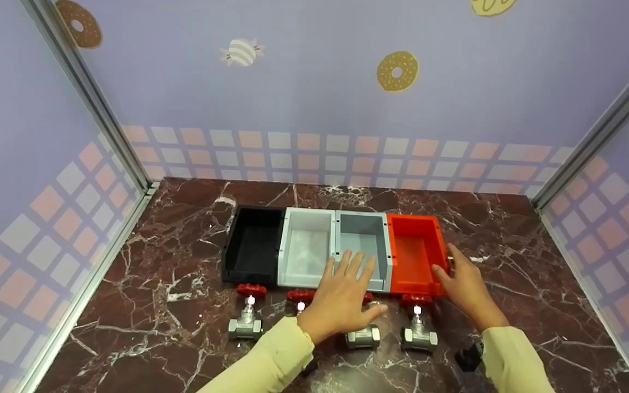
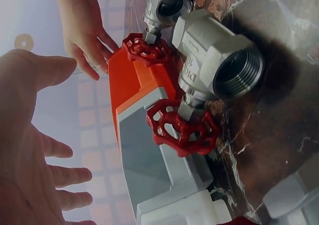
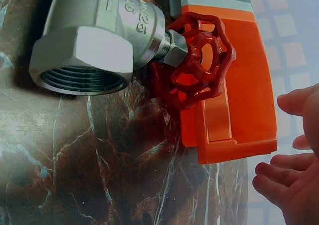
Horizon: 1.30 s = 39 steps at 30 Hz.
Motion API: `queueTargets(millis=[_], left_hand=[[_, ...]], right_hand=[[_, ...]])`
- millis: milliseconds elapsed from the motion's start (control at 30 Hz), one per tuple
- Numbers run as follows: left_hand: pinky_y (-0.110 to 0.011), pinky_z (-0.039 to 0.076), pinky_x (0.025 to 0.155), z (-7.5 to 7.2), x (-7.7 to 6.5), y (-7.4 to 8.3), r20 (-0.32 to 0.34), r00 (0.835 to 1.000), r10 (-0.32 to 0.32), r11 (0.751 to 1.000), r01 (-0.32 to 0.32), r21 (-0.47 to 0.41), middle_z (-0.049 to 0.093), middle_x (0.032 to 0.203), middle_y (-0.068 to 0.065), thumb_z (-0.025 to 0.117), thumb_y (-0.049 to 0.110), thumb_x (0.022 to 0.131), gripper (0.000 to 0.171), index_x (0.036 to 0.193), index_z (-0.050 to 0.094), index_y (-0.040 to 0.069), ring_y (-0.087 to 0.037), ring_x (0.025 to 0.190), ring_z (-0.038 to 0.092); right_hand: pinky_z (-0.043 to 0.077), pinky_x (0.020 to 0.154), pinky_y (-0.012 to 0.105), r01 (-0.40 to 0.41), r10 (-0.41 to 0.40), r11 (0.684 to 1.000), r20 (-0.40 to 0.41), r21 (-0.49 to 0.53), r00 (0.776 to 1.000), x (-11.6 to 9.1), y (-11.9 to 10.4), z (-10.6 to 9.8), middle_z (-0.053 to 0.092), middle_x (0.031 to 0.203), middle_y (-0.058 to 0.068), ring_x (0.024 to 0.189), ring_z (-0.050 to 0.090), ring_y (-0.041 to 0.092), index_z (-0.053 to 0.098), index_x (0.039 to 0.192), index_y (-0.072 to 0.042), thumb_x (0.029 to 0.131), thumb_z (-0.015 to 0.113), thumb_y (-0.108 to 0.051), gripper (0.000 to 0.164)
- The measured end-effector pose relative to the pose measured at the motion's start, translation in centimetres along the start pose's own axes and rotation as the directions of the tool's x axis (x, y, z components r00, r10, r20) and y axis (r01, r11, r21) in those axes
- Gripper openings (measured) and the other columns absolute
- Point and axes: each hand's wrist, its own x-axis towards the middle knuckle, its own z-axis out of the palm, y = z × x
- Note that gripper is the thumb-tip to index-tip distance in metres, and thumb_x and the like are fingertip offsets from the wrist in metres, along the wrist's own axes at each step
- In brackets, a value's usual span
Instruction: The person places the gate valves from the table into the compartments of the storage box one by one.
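Observation:
A black bin (image 1: 254, 245), a white bin (image 1: 306, 251), a grey bin (image 1: 363, 234) and an orange-red bin (image 1: 415, 240) stand side by side in a row. My left hand (image 1: 342, 297), fingers spread and holding nothing, hovers over the front of the white and grey bins. At the right side of the orange-red bin is my right hand (image 1: 464, 284); in the right wrist view its fingers are loosely bent beside the bin, with a gap. Several metal gate valves with red handwheels lie before the bins, including one valve (image 3: 94, 41) before the orange-red bin.
The dark red marble-patterned tabletop (image 1: 172, 327) runs back to a lilac wall (image 1: 314, 98) with printed sweets and checks. Metal frame posts (image 1: 96, 103) stand at the corners. A small black object (image 1: 468, 357) sits by the right sleeve.

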Motion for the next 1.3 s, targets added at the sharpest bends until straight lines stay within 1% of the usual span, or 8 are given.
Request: queueTargets(millis=[233,467,600,733,900,1033,1133,1300], left_hand=[[-0.056,0.018,0.118,0.5,0.1,0.5,0.016,1.000,0.011,1.000,-0.011,0.001,0.023,0.160,-0.008,0.042,0.070,0.088,0.090,0.156,0.016,0.017,-0.032,0.149,0.019],[-0.055,0.013,0.119,0.7,0.2,1.0,0.040,0.999,0.006,1.000,-0.005,-0.019,0.020,0.162,-0.005,0.039,0.073,0.087,0.091,0.157,0.012,0.019,-0.030,0.149,0.017],[-0.056,0.016,0.118,0.9,0.3,1.3,0.038,0.999,0.016,1.000,-0.016,0.009,0.023,0.161,-0.005,0.038,0.074,0.087,0.091,0.156,0.013,0.020,-0.030,0.149,0.021],[-0.056,0.019,0.117,1.2,0.3,1.5,0.039,0.999,0.024,0.999,-0.025,0.021,0.024,0.160,-0.005,0.039,0.073,0.087,0.091,0.157,0.012,0.020,-0.030,0.148,0.022],[-0.054,0.019,0.118,1.5,0.2,1.8,0.038,0.999,0.030,0.999,-0.030,-0.016,0.026,0.160,-0.005,0.041,0.072,0.087,0.092,0.157,0.010,0.021,-0.030,0.148,0.023],[-0.053,0.017,0.119,1.7,0.3,2.1,0.045,0.998,0.039,0.999,-0.037,-0.040,0.024,0.160,-0.006,0.041,0.073,0.086,0.094,0.157,0.009,0.020,-0.030,0.148,0.022],[-0.052,0.017,0.119,1.8,0.4,2.5,0.062,0.997,0.039,0.998,-0.037,-0.044,0.021,0.161,-0.005,0.040,0.074,0.086,0.094,0.157,0.010,0.021,-0.029,0.149,0.020],[-0.052,0.019,0.119,2.2,0.6,2.9,0.081,0.996,0.044,0.998,-0.041,-0.037,0.022,0.161,-0.005,0.040,0.074,0.087,0.091,0.156,0.014,0.021,-0.028,0.149,0.021]], right_hand=[[0.044,0.099,0.055,-0.004,0.004,1.000,0.000,-0.005,1.000,0.2,0.2,0.2,0.053,0.130,0.035,0.117,0.057,0.045,0.029,0.146,0.008,0.096,0.058,-0.017,0.064],[0.046,0.097,0.056,-0.010,0.010,1.000,-0.014,-0.011,1.000,0.4,0.2,0.4,0.055,0.127,0.035,0.113,0.059,0.045,0.030,0.146,0.008,0.095,0.057,-0.015,0.062],[0.044,0.098,0.058,0.006,-0.006,1.000,-0.023,-0.027,1.000,0.5,0.2,0.6,0.054,0.128,0.036,0.114,0.057,0.047,0.031,0.146,0.006,0.094,0.056,-0.012,0.060],[0.040,0.102,0.059,0.018,-0.018,0.999,-0.017,-0.042,1.000,0.5,0.2,0.7,0.048,0.134,0.037,0.119,0.053,0.049,0.029,0.148,0.004,0.095,0.054,-0.008,0.061],[0.039,0.103,0.058,0.030,-0.031,0.998,-0.026,-0.060,0.999,0.6,0.3,0.6,0.045,0.137,0.036,0.122,0.051,0.048,0.027,0.148,0.006,0.094,0.052,-0.006,0.060],[0.041,0.100,0.058,0.034,-0.038,0.996,-0.044,-0.086,0.998,0.7,0.6,0.6,0.047,0.132,0.039,0.117,0.054,0.049,0.028,0.145,0.012,0.093,0.052,-0.006,0.060],[0.043,0.097,0.059,0.038,-0.044,0.995,-0.059,-0.095,0.997,0.7,0.7,0.7,0.051,0.125,0.041,0.111,0.057,0.051,0.032,0.142,0.015,0.093,0.052,-0.005,0.057],[0.049,0.088,0.058,0.036,-0.044,0.996,-0.085,-0.085,0.995,0.8,0.9,0.8,0.061,0.113,0.038,0.094,0.063,0.046,0.046,0.135,0.012,0.091,0.053,-0.004,0.047]])
